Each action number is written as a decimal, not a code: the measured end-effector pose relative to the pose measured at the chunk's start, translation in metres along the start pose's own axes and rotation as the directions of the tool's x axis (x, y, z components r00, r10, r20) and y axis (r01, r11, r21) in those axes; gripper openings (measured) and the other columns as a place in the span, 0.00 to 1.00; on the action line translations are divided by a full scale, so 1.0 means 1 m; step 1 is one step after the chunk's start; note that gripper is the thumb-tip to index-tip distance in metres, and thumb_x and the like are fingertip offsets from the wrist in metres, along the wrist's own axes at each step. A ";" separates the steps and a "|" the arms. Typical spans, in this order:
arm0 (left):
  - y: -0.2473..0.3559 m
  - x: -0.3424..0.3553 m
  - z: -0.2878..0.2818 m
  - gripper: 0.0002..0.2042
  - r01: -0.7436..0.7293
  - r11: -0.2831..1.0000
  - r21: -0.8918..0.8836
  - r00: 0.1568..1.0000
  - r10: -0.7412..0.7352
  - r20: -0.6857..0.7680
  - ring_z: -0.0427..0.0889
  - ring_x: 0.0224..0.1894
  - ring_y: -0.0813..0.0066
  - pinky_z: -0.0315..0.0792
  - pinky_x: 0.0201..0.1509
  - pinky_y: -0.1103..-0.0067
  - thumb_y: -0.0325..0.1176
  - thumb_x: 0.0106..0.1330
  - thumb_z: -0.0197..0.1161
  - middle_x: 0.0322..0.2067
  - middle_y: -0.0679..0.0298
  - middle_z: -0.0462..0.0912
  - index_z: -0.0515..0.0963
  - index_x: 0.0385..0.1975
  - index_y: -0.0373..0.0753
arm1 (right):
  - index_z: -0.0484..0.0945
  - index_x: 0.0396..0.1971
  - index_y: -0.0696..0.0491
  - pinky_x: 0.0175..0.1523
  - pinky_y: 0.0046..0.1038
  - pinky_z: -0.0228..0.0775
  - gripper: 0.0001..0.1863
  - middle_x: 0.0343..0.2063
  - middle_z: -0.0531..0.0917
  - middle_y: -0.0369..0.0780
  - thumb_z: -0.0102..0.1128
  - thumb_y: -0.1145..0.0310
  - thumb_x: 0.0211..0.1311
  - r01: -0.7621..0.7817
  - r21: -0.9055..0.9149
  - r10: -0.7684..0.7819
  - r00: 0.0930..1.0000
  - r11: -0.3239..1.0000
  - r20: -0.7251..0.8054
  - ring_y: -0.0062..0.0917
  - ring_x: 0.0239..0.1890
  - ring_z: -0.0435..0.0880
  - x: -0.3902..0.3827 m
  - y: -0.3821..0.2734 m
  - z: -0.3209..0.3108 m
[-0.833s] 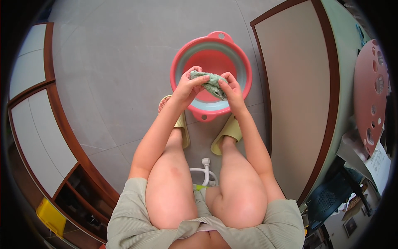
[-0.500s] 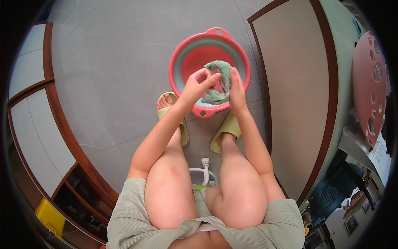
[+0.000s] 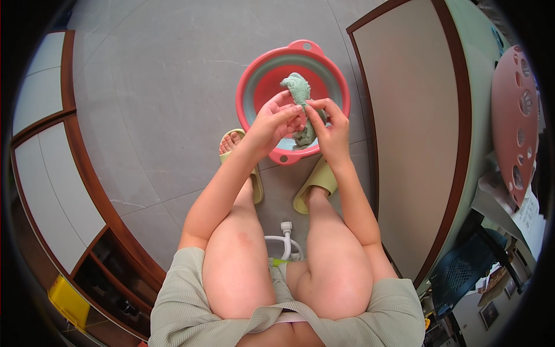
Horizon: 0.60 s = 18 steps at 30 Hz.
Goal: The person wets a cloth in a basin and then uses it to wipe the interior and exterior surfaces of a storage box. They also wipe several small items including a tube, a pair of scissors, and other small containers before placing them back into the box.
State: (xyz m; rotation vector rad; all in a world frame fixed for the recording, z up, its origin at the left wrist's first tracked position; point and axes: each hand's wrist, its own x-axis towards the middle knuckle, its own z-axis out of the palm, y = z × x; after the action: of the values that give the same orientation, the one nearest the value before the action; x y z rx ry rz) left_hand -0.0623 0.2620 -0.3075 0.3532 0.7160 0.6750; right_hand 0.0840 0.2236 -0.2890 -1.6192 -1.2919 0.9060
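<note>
A fuzzy green cloth band (image 3: 298, 87), bunched into a narrow strip, hangs over the pink and grey basin (image 3: 250, 66). My left hand (image 3: 270, 122) comes at it from the left, with thumb and forefinger pinched on its middle and the other fingers loosely curled below. On the other side my right hand (image 3: 334, 128) pinches the same spot between thumb and fingertips. The band's upper end flops to the left, and its lower end drops behind my fingers near the basin's close rim. Some light water or suds shows at the basin's near side.
The basin stands on grey floor tiles (image 3: 167, 87), just ahead of my feet in light green slippers (image 3: 317, 184). A pale cabinet panel (image 3: 410, 115) rises close on the right, with a pink perforated basket (image 3: 514, 124) beyond it. Cabinets (image 3: 60, 185) line the left.
The band was held spread as an open ring between my hands; now it is drawn together into a strip. My right hand has turned inward from lying flat along its side to pinching it.
</note>
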 end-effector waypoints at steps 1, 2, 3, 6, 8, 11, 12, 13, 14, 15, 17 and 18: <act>0.002 0.000 0.000 0.19 0.038 0.999 -0.034 0.995 -0.034 0.095 0.76 0.41 0.76 0.73 0.45 0.78 0.29 0.61 0.56 0.42 0.61 0.74 0.63 0.52 0.33 | 0.77 0.30 0.55 0.32 0.24 0.66 0.06 0.27 0.78 0.39 0.61 0.72 0.52 0.000 -0.001 0.000 1.000 1.000 -0.001 0.23 0.28 0.76 0.001 0.003 -0.001; 0.001 0.000 0.003 0.19 0.038 0.999 -0.034 0.995 -0.035 0.096 0.76 0.41 0.76 0.73 0.45 0.78 0.29 0.61 0.56 0.42 0.61 0.74 0.63 0.52 0.33 | 0.77 0.31 0.55 0.33 0.23 0.66 0.06 0.27 0.76 0.39 0.61 0.72 0.52 0.130 -0.068 -0.134 0.989 0.989 -0.058 0.24 0.28 0.76 0.001 0.008 -0.002; -0.001 0.001 0.007 0.20 -0.010 1.000 -0.006 0.999 0.010 0.050 0.76 0.40 0.76 0.73 0.44 0.78 0.29 0.61 0.56 0.42 0.61 0.74 0.63 0.52 0.33 | 0.78 0.31 0.55 0.34 0.23 0.66 0.06 0.28 0.75 0.39 0.61 0.72 0.52 0.254 -0.141 -0.270 0.957 0.957 -0.105 0.25 0.28 0.75 0.001 0.011 -0.003; -0.001 0.001 0.016 0.15 -0.062 0.998 0.014 0.998 0.063 -0.023 0.76 0.38 0.78 0.73 0.42 0.79 0.29 0.60 0.58 0.38 0.63 0.74 0.66 0.46 0.35 | 0.78 0.31 0.54 0.33 0.22 0.65 0.07 0.25 0.73 0.36 0.62 0.72 0.50 0.071 0.185 -0.052 0.993 0.980 -0.108 0.23 0.26 0.72 -0.003 0.006 0.003; -0.002 0.000 0.013 0.11 -0.070 0.998 0.007 0.996 0.070 -0.053 0.76 0.36 0.80 0.73 0.40 0.81 0.29 0.59 0.60 0.35 0.65 0.75 0.68 0.39 0.37 | 0.78 0.29 0.54 0.33 0.23 0.65 0.06 0.24 0.72 0.35 0.63 0.73 0.49 -0.074 0.433 0.107 0.993 0.899 -0.053 0.22 0.25 0.72 -0.004 0.005 0.005; -0.002 -0.002 0.006 0.09 -0.225 0.945 0.239 0.963 0.253 -0.096 0.75 0.32 0.84 0.71 0.37 0.84 0.28 0.58 0.61 0.29 0.70 0.74 0.66 0.28 0.41 | 0.76 0.25 0.55 0.32 0.20 0.63 0.07 0.23 0.73 0.33 0.66 0.71 0.46 -0.254 0.515 0.264 0.963 0.819 0.055 0.17 0.26 0.71 -0.005 0.007 0.004; 0.000 -0.003 0.005 0.10 -0.229 0.935 0.270 0.961 0.262 -0.093 0.74 0.33 0.85 0.70 0.37 0.85 0.27 0.58 0.61 0.29 0.70 0.73 0.64 0.25 0.42 | 0.75 0.24 0.55 0.30 0.18 0.63 0.08 0.23 0.73 0.32 0.67 0.70 0.46 -0.083 0.239 0.082 0.997 0.968 0.015 0.15 0.26 0.71 -0.005 0.006 0.002; 0.003 -0.004 0.006 0.12 -0.232 0.925 0.300 0.959 0.270 -0.088 0.73 0.34 0.87 0.69 0.38 0.85 0.27 0.58 0.60 0.28 0.71 0.72 0.62 0.23 0.44 | 0.75 0.22 0.55 0.28 0.17 0.62 0.10 0.22 0.74 0.32 0.67 0.69 0.45 0.108 -0.062 -0.107 0.994 0.992 0.031 0.13 0.25 0.71 -0.005 0.005 0.002; 0.001 -0.003 0.006 0.13 -0.254 0.918 0.305 0.952 0.293 -0.088 0.73 0.30 0.88 0.68 0.32 0.86 0.26 0.56 0.62 0.25 0.72 0.72 0.62 0.25 0.43 | 0.74 0.21 0.56 0.25 0.15 0.60 0.11 0.21 0.73 0.32 0.68 0.68 0.44 0.150 -0.088 -0.146 0.988 0.985 0.052 0.11 0.22 0.69 -0.004 0.005 0.004; 0.000 -0.003 0.007 0.13 -0.254 0.918 0.305 0.952 0.292 -0.088 0.73 0.30 0.88 0.68 0.32 0.86 0.26 0.56 0.62 0.25 0.72 0.72 0.62 0.25 0.43 | 0.74 0.21 0.56 0.25 0.15 0.60 0.11 0.21 0.73 0.32 0.68 0.68 0.44 0.150 -0.088 -0.146 0.988 0.985 0.052 0.11 0.22 0.69 -0.005 0.006 0.005; -0.001 -0.002 0.009 0.12 -0.217 0.950 0.222 0.967 0.241 -0.086 0.73 0.30 0.87 0.68 0.33 0.86 0.25 0.56 0.62 0.27 0.71 0.73 0.62 0.27 0.43 | 0.73 0.21 0.58 0.24 0.16 0.60 0.09 0.19 0.72 0.33 0.64 0.70 0.46 -0.101 0.178 0.063 0.976 0.979 0.209 0.12 0.19 0.69 -0.007 0.012 0.008; -0.003 -0.001 0.010 0.12 -0.189 0.973 0.133 0.976 0.201 -0.083 0.74 0.31 0.86 0.70 0.34 0.86 0.25 0.56 0.62 0.29 0.69 0.75 0.62 0.29 0.42 | 0.73 0.22 0.59 0.25 0.16 0.61 0.07 0.19 0.72 0.34 0.60 0.72 0.50 -0.098 0.235 0.045 0.975 0.967 0.219 0.12 0.21 0.70 -0.008 0.016 0.009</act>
State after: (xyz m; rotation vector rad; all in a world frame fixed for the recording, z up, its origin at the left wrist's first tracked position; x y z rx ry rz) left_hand -0.0547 0.2586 -0.3019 0.5137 0.8236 0.8400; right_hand 0.0800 0.2154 -0.3066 -1.4116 -1.2141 1.2606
